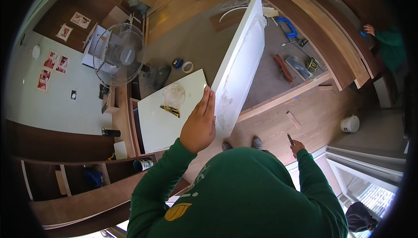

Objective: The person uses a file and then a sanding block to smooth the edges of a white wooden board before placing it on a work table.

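Green-sleeved arms rise from the lower edge, seen from above the person's head. Left hand (pixel 199 124), fingers straight and together, lies flat against the near edge of a long white panel (pixel 241 59), steadying it. Standing on edge on the floor, the panel runs its long axis away from the person toward the top of the view, its right face smeared with pale streaks. Right hand (pixel 296 145) is closed around a small dark tool (pixel 290 138), held apart from the panel. A white board (pixel 167 111) carrying a clear plastic wad lies to the left, beside a standing fan (pixel 118 55). Red-and-white rectangular sheets (pixel 52 66) hang on the left wall. A white bucket (pixel 350 124) stands on the wooden floor at right; another person's hand (pixel 369 29) shows at upper right.
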### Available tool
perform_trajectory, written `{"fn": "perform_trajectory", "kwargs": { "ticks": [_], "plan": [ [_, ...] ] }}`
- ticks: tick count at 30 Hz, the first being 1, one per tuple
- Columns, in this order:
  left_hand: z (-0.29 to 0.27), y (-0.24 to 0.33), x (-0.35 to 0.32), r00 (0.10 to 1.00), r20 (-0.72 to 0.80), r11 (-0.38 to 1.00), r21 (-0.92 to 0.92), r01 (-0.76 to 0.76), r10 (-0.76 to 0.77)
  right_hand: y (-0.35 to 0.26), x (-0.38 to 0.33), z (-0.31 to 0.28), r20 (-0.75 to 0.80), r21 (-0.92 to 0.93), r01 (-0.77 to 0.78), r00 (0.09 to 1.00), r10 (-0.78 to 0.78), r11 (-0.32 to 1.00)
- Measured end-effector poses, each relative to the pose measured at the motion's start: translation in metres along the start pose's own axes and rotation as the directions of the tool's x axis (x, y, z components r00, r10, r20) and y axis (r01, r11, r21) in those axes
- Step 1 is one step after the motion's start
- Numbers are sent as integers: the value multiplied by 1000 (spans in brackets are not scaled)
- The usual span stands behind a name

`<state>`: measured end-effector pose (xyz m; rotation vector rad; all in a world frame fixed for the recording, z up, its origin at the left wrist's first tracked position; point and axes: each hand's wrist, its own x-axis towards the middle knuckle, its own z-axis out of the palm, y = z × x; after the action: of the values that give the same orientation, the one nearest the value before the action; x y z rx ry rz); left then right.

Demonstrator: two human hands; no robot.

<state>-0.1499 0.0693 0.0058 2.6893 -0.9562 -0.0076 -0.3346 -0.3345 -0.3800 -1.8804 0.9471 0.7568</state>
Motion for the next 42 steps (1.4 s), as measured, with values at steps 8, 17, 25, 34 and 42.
{"fn": "perform_trajectory", "kwargs": {
  "ticks": [8,17,25,34,42],
  "plan": [
    [4,0,-15,976,-105,966,-197,168,-191,-37,12,-6,75,-10,-144,987,144,990],
    [2,1,-13,907,-12,817,-439,374,-422,-75,-7,-2,219,-176,-20,974,59,984],
    [0,0,-13,881,59,710,-568,416,-469,-43,-19,4,213,-176,-93,968,130,980],
    [-1,-6,-16,879,101,692,-577,434,-467,-24,-5,-1,120,-110,-139,981,152,984],
    [-9,-25,-42,942,173,577,-754,315,-289,-17,15,3,110,224,-168,983,147,960]
  ]
}}
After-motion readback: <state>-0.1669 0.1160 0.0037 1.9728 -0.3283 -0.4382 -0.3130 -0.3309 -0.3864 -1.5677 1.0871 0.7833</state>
